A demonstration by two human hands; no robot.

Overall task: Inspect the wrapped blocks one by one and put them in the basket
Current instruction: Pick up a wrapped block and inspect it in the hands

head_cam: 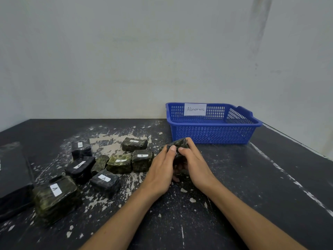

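Here, "Abnormal" label (195,109) on basket (212,137), "A" on blocks (134,144)

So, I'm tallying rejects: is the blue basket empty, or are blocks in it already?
Empty, it seems: the blue basket shows no block over its rim or through its mesh.
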